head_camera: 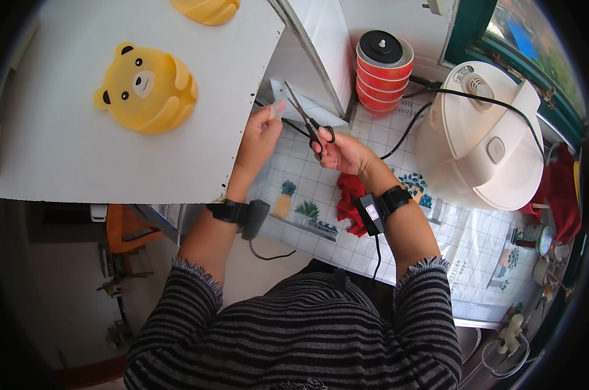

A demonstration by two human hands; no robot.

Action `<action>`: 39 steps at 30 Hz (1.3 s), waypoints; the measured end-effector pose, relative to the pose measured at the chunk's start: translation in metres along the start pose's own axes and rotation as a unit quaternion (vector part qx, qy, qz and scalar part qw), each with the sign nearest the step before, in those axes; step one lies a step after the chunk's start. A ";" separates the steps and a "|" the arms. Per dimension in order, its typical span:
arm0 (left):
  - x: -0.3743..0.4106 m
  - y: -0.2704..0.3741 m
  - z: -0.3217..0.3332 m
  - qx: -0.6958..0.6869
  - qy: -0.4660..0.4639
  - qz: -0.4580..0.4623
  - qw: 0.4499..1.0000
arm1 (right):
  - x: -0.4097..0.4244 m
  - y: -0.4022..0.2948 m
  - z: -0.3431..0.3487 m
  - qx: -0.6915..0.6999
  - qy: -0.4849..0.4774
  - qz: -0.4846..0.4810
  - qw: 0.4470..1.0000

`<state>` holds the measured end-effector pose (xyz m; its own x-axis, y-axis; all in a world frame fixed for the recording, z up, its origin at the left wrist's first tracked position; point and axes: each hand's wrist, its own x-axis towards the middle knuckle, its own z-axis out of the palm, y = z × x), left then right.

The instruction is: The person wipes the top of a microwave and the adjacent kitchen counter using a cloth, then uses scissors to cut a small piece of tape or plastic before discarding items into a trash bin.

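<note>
My left hand (261, 136) pinches a small translucent piece of film or tape (277, 109) between thumb and fingers. Part of that hand lies close beside the edge of a white panel (187, 165). In my right hand (345, 152) is a pair of black-handled scissors (301, 108), with fingers through the handle loops. Their slightly parted blades point up and away from me, just right of the film. Behind the scissors a black cord passes, partly hidden by both hands. A red cloth (351, 202) lies on the patterned table cover (294, 165) below my right wrist.
A cream rice cooker (484, 141) stands at the right with a black cord (499, 100) across its lid. Red stacked containers (383, 85) with a black lid stand near the wall. A yellow bear-shaped object (148, 90) is on the white panel. Cups crowd the right edge.
</note>
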<state>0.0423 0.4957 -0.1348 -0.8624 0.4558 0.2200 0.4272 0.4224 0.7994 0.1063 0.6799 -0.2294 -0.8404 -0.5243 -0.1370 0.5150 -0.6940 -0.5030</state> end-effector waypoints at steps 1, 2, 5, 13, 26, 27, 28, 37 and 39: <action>0.002 0.001 0.000 -0.029 0.010 -0.046 0.998 | -0.002 0.002 0.001 -0.004 0.007 -0.003 1.000; 0.003 0.002 0.000 -0.058 0.021 -0.091 0.994 | -0.004 0.004 0.003 -0.008 0.014 -0.006 1.000; 0.006 0.002 -0.004 -0.104 0.052 -0.087 0.989 | -0.010 0.006 0.005 -0.066 0.014 0.009 0.998; 0.000 0.001 0.009 -0.120 0.037 -0.052 0.991 | -0.028 -0.009 0.007 -0.115 0.066 -0.007 0.991; -0.002 -0.011 0.030 0.096 0.025 0.108 0.989 | -0.029 -0.061 0.026 -0.329 0.159 0.046 0.930; -0.001 -0.013 0.032 0.105 0.024 0.110 0.988 | -0.029 -0.063 0.028 -0.337 0.165 0.052 0.925; -0.001 -0.014 0.034 0.114 0.024 0.112 0.987 | -0.029 -0.061 0.031 -0.339 0.168 0.049 0.925; -0.003 -0.016 0.030 0.166 0.023 0.154 0.974 | -0.021 -0.046 0.028 -0.447 0.209 0.018 0.869; -0.003 -0.014 0.029 0.170 0.025 0.165 0.971 | -0.021 -0.052 0.033 -0.477 0.215 0.007 0.852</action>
<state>0.0473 0.5112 -0.1630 -0.6711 0.5756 0.4672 0.7408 0.4981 0.4506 0.1029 0.7110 -0.1719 -0.9252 -0.1567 -0.3456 0.3266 0.1351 -0.9355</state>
